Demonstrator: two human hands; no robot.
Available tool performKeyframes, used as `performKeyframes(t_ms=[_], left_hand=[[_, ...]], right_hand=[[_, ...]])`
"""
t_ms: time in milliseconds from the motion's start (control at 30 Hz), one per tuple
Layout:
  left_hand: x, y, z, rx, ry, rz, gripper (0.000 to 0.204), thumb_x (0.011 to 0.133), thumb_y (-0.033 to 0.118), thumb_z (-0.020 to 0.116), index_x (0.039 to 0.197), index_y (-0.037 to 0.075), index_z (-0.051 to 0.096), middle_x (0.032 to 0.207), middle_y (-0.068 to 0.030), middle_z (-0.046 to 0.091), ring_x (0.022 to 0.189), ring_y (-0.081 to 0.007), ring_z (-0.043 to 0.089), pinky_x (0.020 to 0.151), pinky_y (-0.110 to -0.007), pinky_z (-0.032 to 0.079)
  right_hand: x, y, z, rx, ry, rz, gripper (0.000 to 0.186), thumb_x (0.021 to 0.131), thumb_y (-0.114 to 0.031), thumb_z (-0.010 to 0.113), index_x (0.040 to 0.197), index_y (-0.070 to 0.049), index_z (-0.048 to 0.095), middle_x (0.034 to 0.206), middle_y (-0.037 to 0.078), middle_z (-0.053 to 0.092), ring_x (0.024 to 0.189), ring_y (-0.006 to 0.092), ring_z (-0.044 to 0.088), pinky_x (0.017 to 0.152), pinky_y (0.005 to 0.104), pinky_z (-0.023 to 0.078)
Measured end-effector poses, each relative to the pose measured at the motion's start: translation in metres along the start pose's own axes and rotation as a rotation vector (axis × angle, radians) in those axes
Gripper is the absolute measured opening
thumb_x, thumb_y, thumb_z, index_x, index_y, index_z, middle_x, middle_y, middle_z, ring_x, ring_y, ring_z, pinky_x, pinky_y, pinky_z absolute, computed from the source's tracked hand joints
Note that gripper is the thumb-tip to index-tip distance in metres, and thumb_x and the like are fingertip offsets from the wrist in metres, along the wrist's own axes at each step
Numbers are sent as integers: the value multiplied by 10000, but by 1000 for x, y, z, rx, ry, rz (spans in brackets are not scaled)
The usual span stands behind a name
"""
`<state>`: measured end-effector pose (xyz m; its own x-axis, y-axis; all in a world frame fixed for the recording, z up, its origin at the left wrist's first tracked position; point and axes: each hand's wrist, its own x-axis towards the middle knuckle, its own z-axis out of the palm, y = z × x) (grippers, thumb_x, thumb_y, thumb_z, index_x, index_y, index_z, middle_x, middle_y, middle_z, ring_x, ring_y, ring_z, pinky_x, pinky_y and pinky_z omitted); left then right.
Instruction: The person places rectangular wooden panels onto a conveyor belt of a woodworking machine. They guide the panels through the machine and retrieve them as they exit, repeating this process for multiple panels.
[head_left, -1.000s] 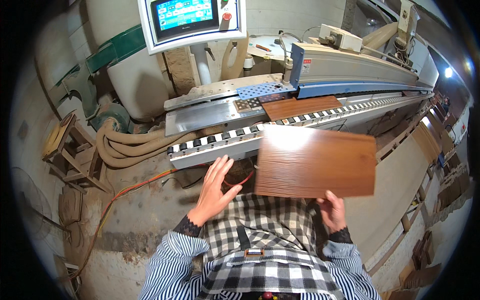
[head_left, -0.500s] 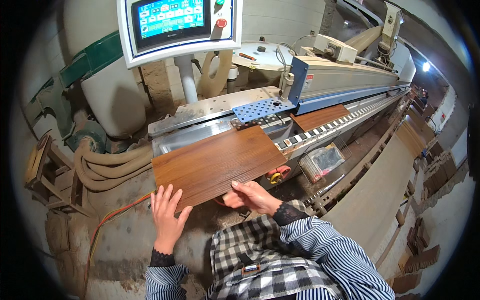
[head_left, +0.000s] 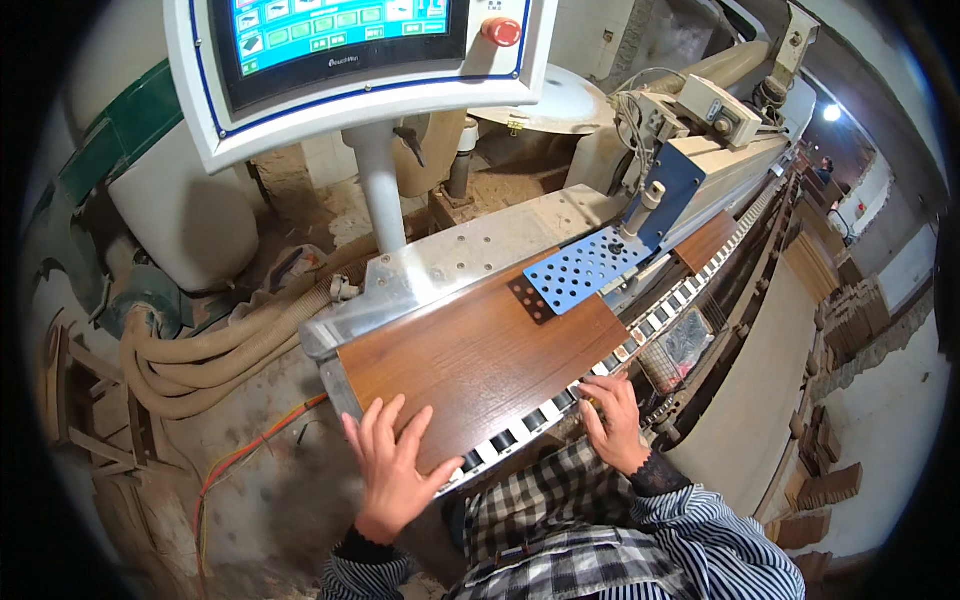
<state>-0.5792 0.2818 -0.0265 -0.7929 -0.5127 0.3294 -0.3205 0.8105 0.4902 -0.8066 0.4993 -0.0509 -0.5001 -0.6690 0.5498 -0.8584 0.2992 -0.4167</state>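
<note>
A brown wood-grain board (head_left: 470,360) lies flat along the machine's feed bed. Its far right part runs under a blue perforated plate (head_left: 575,285). My left hand (head_left: 393,470) rests with spread fingers on the board's near left corner. At the board's near right edge is my right hand (head_left: 612,425), thumb and fingers apart, its fingertips by the roller track (head_left: 535,418). Neither hand is wrapped round anything. A second brown board (head_left: 708,240) sits farther along the track, beside the long machine beam.
A control panel (head_left: 375,95) with a lit screen and a red button (head_left: 502,32) stands on a post at the far left. Thick hoses (head_left: 200,375) and an orange cable (head_left: 255,440) lie to the left. Stacked boards (head_left: 812,268) stand at the right.
The board has moved forward and right onto the bed, its far part now under the blue plate. My right hand has shifted right along its near edge. The view has moved nearer the panel.
</note>
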Motion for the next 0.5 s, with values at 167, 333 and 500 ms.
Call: performKeyframes(t_ms=[167,333,500], left_hand=[[1,-7,-1,-13,-72,18,610,712,407,790,1216,124,594,1387,-135,428,1352,-386,292,1114,-651,73],[3,-6,0,6,-99,18,598,736,409,770,1226,121,583,1397,-139,421,1359,-400,277,1107,-665,36],[5,-8,2,3,-100,34,590,742,386,763,1227,107,577,1405,-142,415,1365,-402,265,1106,-664,17]], right_hand=[[1,-13,-11,-52,-108,16,341,809,-63,672,1141,-49,596,1208,145,566,1050,334,553,898,413,447],[-21,-24,-25,-46,-188,200,338,823,-82,656,1153,-56,592,1264,154,541,1086,348,543,922,432,440],[-100,-14,-41,-69,-264,563,312,836,-118,630,1141,-59,604,1255,165,545,1151,368,523,968,415,437]])
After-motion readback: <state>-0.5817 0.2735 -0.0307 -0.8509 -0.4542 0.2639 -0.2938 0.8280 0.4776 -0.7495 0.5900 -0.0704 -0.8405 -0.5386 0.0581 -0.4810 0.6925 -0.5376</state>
